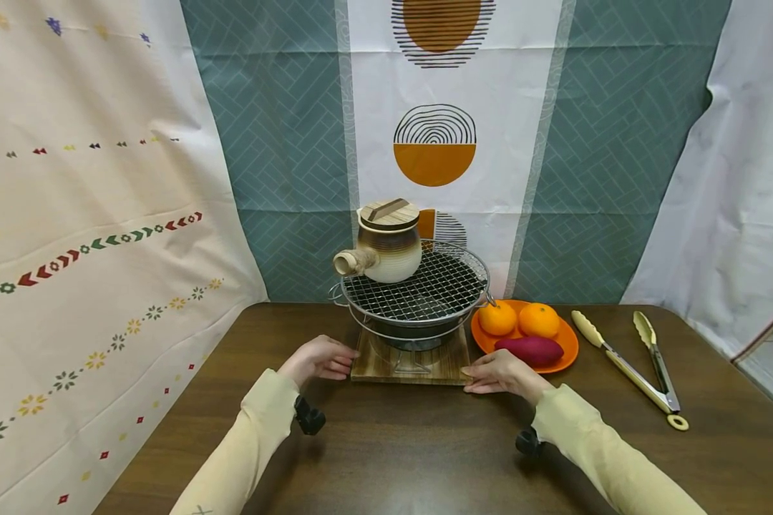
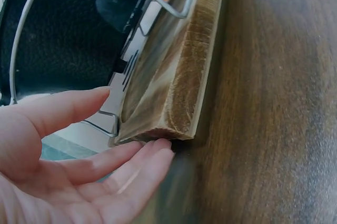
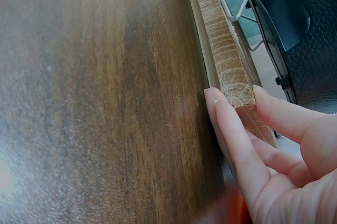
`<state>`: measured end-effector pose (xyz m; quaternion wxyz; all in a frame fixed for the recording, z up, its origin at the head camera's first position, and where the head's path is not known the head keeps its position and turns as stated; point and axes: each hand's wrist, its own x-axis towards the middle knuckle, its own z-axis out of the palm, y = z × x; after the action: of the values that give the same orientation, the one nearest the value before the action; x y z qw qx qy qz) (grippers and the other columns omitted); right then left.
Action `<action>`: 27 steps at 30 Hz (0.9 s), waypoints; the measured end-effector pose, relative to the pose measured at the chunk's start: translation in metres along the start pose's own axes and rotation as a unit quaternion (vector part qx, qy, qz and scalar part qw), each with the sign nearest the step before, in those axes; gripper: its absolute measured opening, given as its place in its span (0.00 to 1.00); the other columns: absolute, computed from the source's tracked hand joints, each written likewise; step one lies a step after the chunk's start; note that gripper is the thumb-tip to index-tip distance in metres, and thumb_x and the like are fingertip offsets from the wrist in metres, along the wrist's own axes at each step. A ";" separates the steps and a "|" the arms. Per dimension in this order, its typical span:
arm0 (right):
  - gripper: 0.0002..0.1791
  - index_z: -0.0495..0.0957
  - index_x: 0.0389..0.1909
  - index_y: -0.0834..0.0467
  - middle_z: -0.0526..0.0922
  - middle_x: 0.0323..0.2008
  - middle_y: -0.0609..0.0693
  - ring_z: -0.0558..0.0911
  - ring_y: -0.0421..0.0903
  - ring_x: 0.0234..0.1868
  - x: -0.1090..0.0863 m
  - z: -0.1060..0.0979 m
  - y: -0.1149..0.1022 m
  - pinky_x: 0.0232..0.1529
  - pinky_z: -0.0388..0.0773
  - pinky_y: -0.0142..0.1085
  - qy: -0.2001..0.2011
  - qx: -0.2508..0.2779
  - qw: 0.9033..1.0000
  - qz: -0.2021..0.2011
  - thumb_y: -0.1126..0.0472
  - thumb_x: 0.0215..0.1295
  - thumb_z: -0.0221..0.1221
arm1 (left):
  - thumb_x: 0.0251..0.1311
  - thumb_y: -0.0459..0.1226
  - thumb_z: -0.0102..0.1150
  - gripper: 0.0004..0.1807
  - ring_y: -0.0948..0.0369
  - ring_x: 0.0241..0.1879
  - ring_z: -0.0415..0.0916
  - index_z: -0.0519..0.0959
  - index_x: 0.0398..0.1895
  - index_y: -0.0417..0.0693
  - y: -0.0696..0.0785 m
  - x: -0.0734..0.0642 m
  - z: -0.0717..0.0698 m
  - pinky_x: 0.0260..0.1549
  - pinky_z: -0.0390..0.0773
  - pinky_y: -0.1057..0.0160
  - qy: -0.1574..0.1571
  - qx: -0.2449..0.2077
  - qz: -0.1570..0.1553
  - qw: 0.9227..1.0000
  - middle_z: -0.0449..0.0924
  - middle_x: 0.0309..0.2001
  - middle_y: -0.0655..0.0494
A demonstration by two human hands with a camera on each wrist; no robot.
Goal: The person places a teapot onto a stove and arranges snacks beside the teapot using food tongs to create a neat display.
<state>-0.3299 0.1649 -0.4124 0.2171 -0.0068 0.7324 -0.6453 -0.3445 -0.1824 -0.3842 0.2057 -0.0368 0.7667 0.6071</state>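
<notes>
A square wooden board [image 1: 449, 368] lies on the table, bearing a round tabletop grill [image 1: 438, 293] with a wire mesh top and dark bowl. On the mesh stands a cream and brown side-handled clay teapot [image 1: 396, 261] with a wooden lid. My left hand [image 1: 322, 357] is at the board's front left corner; in the left wrist view its fingertips [image 2: 160, 153] touch the board's side and lower edge, while the thumb stays apart from the wood. At the front right corner my right hand [image 1: 505, 375] pinches the board, thumb on the upper edge, fingers along the lower edge.
To the right of the grill, an orange plate [image 1: 570, 354] holds two oranges [image 1: 539, 320] and a purple sweet potato [image 1: 531, 350]. Farther right lie spread tongs [image 1: 647, 386]. A patterned curtain [image 1: 283, 179] hangs behind the table [image 1: 412, 443].
</notes>
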 end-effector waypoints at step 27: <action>0.15 0.75 0.42 0.75 0.80 0.32 0.61 0.81 0.56 0.34 -0.004 -0.001 -0.002 0.37 0.78 0.43 -0.010 -0.023 1.000 -0.014 0.66 0.60 0.59 | 0.47 0.22 0.62 0.24 0.57 0.23 0.70 0.65 0.48 0.20 -0.008 0.006 0.018 0.32 0.80 0.55 0.057 0.020 0.005 0.998 0.70 0.31 0.43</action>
<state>-0.3267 0.1668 -0.4093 0.2153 -0.0287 0.7446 -0.6312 -0.3425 -0.1659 -0.3969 0.1594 -0.0637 0.7891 0.5897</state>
